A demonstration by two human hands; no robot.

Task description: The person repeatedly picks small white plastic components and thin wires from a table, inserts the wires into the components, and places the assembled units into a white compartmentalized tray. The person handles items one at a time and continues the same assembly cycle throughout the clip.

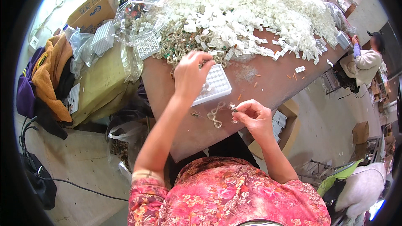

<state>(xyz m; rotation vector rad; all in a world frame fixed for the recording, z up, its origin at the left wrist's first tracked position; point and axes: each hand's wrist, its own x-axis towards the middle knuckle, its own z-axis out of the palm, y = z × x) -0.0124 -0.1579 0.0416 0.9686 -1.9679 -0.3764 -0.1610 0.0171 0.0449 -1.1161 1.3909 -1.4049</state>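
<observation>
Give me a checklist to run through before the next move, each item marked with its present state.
1. Right hand has a grip on the small piece: ok, pinched at the fingertips.
2. Left hand empty: cannot tell, its fingertips' grip is unclear.
3. Tray resting on the table, inside its edges: ok.
4. Cord separate from the small piece: cannot tell.
5. Table free of loose bits beside the tray: not ok, orange sticks lie scattered.
</observation>
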